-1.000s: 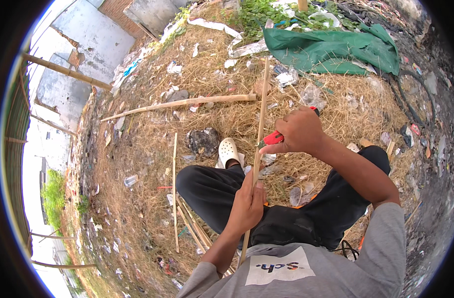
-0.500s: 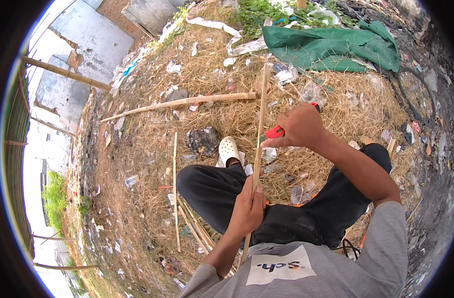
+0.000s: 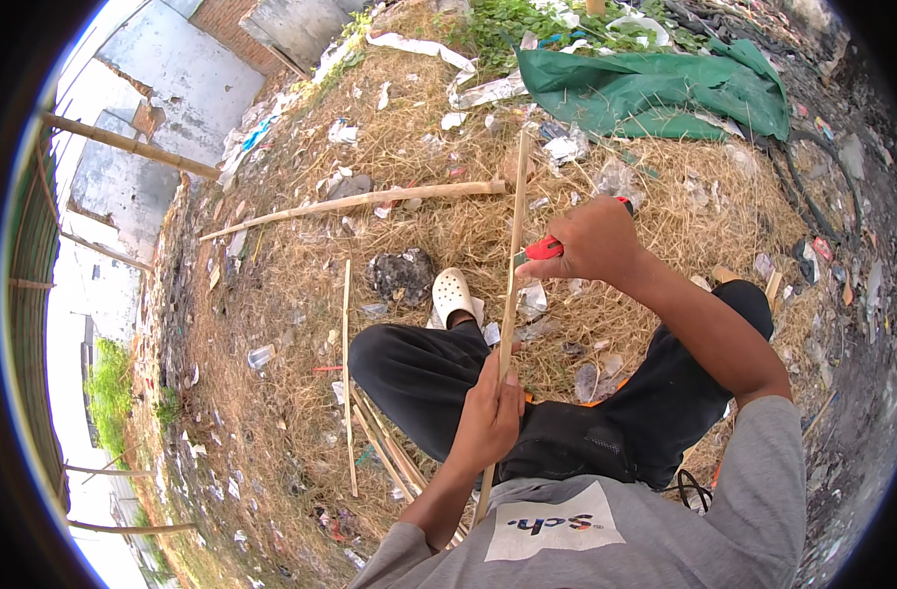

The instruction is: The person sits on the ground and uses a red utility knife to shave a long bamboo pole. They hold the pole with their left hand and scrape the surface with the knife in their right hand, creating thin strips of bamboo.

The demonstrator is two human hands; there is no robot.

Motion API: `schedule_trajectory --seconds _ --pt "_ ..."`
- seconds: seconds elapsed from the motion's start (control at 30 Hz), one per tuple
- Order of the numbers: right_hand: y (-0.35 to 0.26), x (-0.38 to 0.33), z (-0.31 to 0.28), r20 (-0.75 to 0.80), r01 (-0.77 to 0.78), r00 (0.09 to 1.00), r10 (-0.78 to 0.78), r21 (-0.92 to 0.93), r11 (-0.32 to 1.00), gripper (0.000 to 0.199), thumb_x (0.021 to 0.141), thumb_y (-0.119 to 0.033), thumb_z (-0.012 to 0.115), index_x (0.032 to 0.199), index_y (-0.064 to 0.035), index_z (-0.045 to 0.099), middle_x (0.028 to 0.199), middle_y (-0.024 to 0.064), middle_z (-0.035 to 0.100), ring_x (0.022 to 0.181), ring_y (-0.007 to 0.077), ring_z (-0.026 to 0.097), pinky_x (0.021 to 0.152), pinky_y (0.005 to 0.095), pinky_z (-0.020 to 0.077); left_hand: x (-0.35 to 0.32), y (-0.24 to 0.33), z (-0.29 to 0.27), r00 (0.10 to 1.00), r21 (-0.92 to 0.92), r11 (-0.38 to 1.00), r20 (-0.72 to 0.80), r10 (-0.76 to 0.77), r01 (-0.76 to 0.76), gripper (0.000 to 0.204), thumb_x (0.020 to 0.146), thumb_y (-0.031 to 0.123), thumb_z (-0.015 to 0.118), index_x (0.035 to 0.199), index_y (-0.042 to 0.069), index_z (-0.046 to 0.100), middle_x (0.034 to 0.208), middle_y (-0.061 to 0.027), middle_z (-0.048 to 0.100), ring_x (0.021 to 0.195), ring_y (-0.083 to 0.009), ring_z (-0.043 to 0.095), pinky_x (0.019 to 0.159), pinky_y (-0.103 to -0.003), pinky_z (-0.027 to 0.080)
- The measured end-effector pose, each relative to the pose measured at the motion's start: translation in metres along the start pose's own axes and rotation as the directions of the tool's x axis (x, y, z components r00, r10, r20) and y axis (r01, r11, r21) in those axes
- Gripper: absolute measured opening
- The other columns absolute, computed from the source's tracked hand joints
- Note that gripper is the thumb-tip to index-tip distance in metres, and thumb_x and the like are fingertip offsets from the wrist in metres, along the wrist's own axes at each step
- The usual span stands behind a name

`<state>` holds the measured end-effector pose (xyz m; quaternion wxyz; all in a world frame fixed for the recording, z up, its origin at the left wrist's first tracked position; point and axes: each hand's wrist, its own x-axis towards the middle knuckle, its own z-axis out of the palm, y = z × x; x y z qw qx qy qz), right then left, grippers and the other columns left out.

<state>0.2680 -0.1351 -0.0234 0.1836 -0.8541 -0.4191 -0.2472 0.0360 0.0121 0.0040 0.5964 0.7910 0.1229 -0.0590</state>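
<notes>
My left hand (image 3: pixel 491 410) is closed around the lower part of a long bamboo strip (image 3: pixel 513 265), which runs up from my lap, away from me. Higher on the strip, my right hand (image 3: pixel 591 241) grips a red utility knife (image 3: pixel 543 249). The knife's tip meets the strip's right edge; its blade is too small to make out well. Several more bamboo strips (image 3: pixel 384 452) lie beside my bent left leg, and one thin strip (image 3: pixel 348 378) rests apart from them on the dry grass.
A thicker bamboo pole (image 3: pixel 360 203) lies across the grass ahead. Near it are a dark stone-like lump (image 3: pixel 401 277) and my cream clog (image 3: pixel 453 294). Green sheeting (image 3: pixel 654 93) is spread at the far right, with a black hose (image 3: pixel 831 187) beside it. Litter dots the ground.
My right hand and the knife have shifted slightly up along the strip, away from me. My left hand keeps its hold in nearly the same place.
</notes>
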Motion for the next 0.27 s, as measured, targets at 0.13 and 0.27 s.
schedule_trajectory --seconds 0.13,0.27 --pt "0.030 0.008 -0.001 0.027 -0.174 0.984 0.175 -0.049 0.984 0.071 0.073 -0.081 0.057 0.052 -0.0121 0.058 0.045 0.0078 0.050 0.042 0.0264 0.055 0.042 0.0383 0.0402 -0.019 -0.004 0.006 0.993 -0.006 0.996 0.075 -0.089 0.090 0.038 0.104 0.016 0.036 0.140 0.002 0.040 0.066 0.0022 0.043 0.061 -0.0052 0.040 0.058 -0.021 0.035" --pt "0.042 0.007 0.002 0.012 -0.078 0.997 0.079 -0.061 0.995 0.072 0.073 -0.081 0.056 0.054 -0.0122 0.061 0.045 0.0071 0.051 0.041 0.0263 0.055 0.043 0.0389 0.0423 -0.022 -0.002 0.003 0.990 0.007 0.996 0.103 -0.091 0.091 0.041 0.104 0.017 0.036 0.143 0.003 0.037 0.065 0.0016 0.045 0.059 -0.0042 0.042 0.056 -0.021 0.036"
